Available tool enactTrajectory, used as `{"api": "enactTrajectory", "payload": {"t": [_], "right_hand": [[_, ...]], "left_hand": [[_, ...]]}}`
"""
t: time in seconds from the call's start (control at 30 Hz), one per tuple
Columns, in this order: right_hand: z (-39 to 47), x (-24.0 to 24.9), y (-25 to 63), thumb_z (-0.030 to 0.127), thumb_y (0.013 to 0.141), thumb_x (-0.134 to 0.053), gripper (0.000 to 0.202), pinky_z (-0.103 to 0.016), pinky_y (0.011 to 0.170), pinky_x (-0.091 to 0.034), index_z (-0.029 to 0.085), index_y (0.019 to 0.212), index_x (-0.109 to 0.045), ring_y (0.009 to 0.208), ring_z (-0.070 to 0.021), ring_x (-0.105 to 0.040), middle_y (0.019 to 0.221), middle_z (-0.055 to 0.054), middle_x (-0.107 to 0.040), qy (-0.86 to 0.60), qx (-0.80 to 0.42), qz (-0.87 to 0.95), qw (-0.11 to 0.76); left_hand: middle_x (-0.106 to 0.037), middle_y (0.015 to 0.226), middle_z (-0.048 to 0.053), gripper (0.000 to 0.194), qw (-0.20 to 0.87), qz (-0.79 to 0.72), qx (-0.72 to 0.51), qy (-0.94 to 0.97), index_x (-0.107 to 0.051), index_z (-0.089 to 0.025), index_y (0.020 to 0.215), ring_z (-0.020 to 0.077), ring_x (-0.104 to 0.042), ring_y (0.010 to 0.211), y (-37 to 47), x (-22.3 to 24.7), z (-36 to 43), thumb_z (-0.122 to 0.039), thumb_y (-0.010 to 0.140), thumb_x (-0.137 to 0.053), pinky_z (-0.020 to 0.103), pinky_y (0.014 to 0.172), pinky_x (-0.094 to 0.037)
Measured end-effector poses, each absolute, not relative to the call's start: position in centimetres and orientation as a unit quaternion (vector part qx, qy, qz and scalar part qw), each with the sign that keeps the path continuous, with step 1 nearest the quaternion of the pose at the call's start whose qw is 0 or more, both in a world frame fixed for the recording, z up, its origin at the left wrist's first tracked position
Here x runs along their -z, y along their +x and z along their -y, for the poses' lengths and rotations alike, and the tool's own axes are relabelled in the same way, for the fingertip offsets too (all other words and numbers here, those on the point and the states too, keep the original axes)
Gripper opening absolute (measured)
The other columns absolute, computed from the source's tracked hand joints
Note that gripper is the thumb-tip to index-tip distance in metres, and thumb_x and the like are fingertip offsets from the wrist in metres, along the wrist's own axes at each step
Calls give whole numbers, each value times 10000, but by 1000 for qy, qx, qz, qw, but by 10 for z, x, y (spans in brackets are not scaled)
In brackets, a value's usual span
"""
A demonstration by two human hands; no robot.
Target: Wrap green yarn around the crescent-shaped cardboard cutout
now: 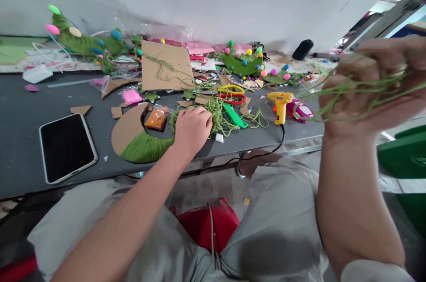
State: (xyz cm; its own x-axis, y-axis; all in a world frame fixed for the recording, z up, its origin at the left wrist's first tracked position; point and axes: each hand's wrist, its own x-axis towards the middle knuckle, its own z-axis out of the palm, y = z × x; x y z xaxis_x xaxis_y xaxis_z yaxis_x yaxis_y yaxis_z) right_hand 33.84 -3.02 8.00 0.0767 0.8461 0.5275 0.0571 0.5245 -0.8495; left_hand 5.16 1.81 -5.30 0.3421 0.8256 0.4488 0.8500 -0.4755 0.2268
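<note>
On the counter [20,104], the part-wrapped crescent [143,148] lies by the left hand [193,127], curled at the yarn [218,115]; what it pinches, I can't tell. The raised right hand [364,62] grips loose strands [353,91]. Slow, even pulls should avoid knots, clear of the glue gun [280,103].

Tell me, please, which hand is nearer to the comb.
Left: the left hand is at the yarn, just left of the comb; the right hand is raised farther right.

Gap between phone [68,148] and crescent [144,148]
</note>
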Motion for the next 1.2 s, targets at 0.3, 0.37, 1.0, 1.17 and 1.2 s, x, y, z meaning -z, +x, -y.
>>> {"api": "enactTrajectory", "payload": {"t": [0.3, 0.37, 1.0, 1.17, 1.2], "right_hand": [[-16, -22, 271, 480, 859, -666, 326, -281, 504, -257, 233, 769, -473, 520, -108, -329, 595, 43, -397, -518, -382, 662, 383], [-24, -7, 262, 380, 827, -703, 222, -277, 546, -299, 216, 869, -559, 557, -111, -382, 625, 43, -461, -522, -326, 720, 322], [-31, 22, 254, 298, 820, -651, 301, -299, 701, -392, 157, 1057, -772, 698, -156, -541, 816, -47, -693, -553, -213, 777, 214], [-33, 18, 251, 230, 814, -613, 175, -295, 723, -407, 153, 864, -763, 736, -158, -570, 823, -39, -716, -532, -234, 776, 244], [-32, 14, 253, 236, 819, -612, 169, -296, 723, -407, 153, 845, -757, 736, -159, -569, 808, -37, -710, -529, -243, 773, 251]], "left_hand": [[-759, 1009, 55, 197, 22, 511, 269, -816, -717, -238, 868, 264, -661, 989, 51, 51, -16, -195, 948, -541, 417, 813, -420], [-759, 1025, 59, 195, 18, 510, 268, -817, -725, -230, 892, 267, -662, 995, 51, 49, -15, -201, 949, -541, 419, 811, -420], [-746, 991, 77, 196, 19, 510, 270, -817, -726, -217, 883, 274, -665, 973, 49, 47, -17, -199, 951, -543, 406, 782, -416], [-749, 1012, 82, 192, 18, 512, 267, -816, -731, -216, 902, 283, -660, 978, 48, 48, -17, -208, 950, -545, 414, 789, -418], [-750, 1020, 82, 196, 18, 511, 267, -817, -732, -215, 911, 284, -660, 981, 48, 48, -17, -210, 952, -541, 416, 793, -419]]}}
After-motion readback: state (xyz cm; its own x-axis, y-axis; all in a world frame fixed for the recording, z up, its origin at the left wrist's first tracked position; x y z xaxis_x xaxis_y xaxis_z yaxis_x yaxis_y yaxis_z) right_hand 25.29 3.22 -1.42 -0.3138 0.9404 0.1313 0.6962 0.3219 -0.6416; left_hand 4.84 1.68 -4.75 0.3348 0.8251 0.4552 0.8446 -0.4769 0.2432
